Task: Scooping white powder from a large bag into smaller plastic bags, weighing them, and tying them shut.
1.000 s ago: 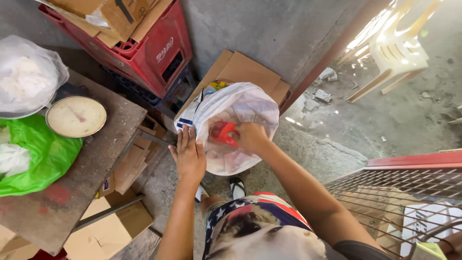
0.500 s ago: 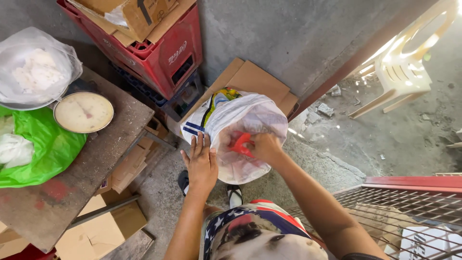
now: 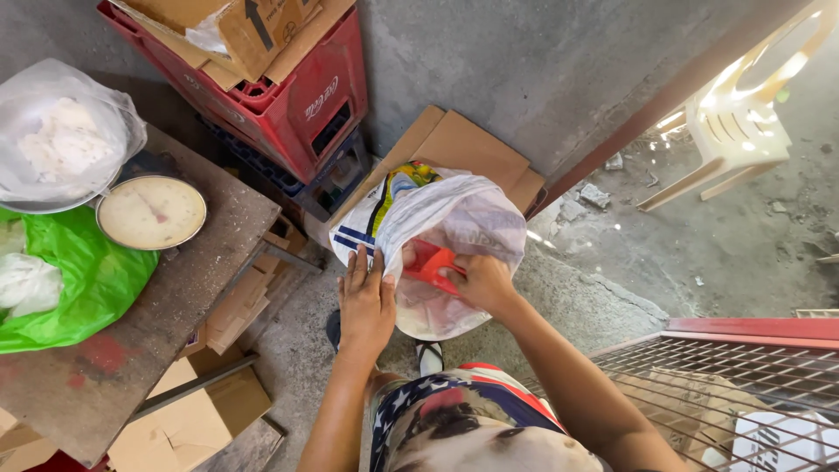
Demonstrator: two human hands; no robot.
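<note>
Since the earlier frames: little changed in the grip, right hand (image 3: 483,281) still clamped on the red scoop (image 3: 431,265) inside the mouth of the white sack (image 3: 454,229); left hand (image 3: 365,303) still flat against the sack's near edge, fingers together and extended, holding nothing. Closer view now than a second ago, sack and hands nearer the middle.

Largest to smallest:

Beyond the left hand, up and to its left: red plastic crate (image 3: 297,96), stacked on a darker crate, filled with flattened cardboard pieces (image 3: 253,31).

Left of the left hand: worn wooden bench (image 3: 175,288), carrying the containers below.

Directly under and between both hands: white sack standing on the concrete floor, mouth open, pale contents dimly visible around the scoop; exact contents hard to tell. Behind it, folded brown cardboard (image 3: 463,144) leaning on the wall.

Far left of the left hand, on the bench: green plastic bag (image 3: 83,280), open, holding white lumps in clear wrapping. Above it, clear plastic bag (image 3: 61,131) bulging with white material.

Between those bags and the left hand: round weighing scale dial (image 3: 151,211), face up on the bench.

Right of the right hand, low: red-framed wire mesh rack (image 3: 743,367).

In the right hand: red scoop, touching the sack's inner lining, partly hidden by the fingers.
</note>
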